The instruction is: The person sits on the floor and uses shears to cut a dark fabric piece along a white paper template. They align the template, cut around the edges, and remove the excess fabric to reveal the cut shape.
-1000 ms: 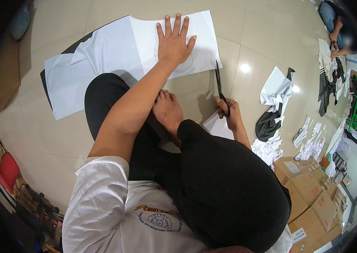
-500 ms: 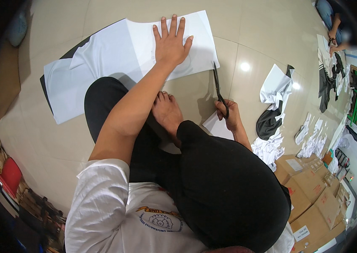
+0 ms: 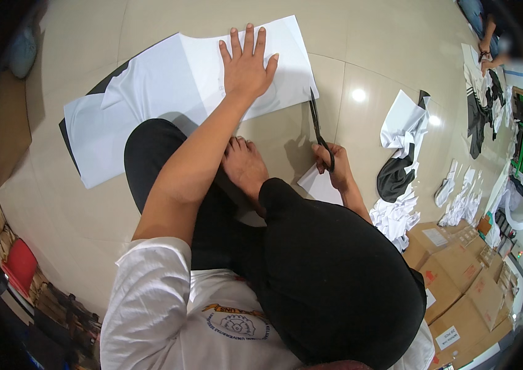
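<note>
My left hand lies flat with fingers spread on a white pattern sheet, pressing it down. The sheet rests over white fabric spread on the floor, and dark cloth shows along the fabric's far left edge. My right hand is closed round the handles of black scissors. Their blades point away from me, with the tips at the sheet's near right corner. Just below this hand a white piece lies on the floor, partly hidden by my black head covering.
To the right lie white and black cloth pieces and a heap of white scraps. Cardboard boxes stand at the lower right. At the far right another person's hands work over cloth. A brown box stands at the left.
The view has shifted slightly. The scissors' blades look a little wider apart at the sheet's corner. My left hand stays flat on the sheet.
</note>
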`<state>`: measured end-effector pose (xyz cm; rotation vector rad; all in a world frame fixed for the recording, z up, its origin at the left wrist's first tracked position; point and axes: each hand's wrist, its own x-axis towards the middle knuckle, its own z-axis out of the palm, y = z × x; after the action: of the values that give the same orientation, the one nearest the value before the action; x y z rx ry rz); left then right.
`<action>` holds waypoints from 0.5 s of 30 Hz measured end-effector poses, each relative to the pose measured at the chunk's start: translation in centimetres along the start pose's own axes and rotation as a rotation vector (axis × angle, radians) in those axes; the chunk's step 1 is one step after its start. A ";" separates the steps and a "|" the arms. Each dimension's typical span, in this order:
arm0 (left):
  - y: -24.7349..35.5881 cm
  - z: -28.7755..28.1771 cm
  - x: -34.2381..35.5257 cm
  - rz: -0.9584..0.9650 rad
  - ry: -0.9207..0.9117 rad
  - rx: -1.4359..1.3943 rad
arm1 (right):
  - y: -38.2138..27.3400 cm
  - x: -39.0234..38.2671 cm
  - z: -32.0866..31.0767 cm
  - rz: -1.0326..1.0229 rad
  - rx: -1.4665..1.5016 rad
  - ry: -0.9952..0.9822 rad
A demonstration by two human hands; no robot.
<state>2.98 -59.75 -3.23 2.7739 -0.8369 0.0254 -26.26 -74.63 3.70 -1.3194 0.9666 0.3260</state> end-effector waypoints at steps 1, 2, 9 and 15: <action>0.1 -0.1 0.0 0.002 -0.006 0.010 | -0.1 0.1 0.0 -0.007 0.002 -0.005; 0.1 -0.2 0.1 0.004 -0.012 0.019 | -0.2 0.3 0.0 -0.004 0.006 -0.001; 0.1 -0.2 0.0 0.005 -0.014 0.027 | -0.9 0.2 -0.1 0.027 0.058 0.007; 0.0 -0.2 -0.1 -0.001 -0.020 0.036 | -0.9 0.9 -0.2 -0.005 -0.005 -0.007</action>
<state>2.93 -59.68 -3.06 2.8125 -0.8486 0.0132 -25.21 -75.31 3.62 -1.3237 0.9574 0.3294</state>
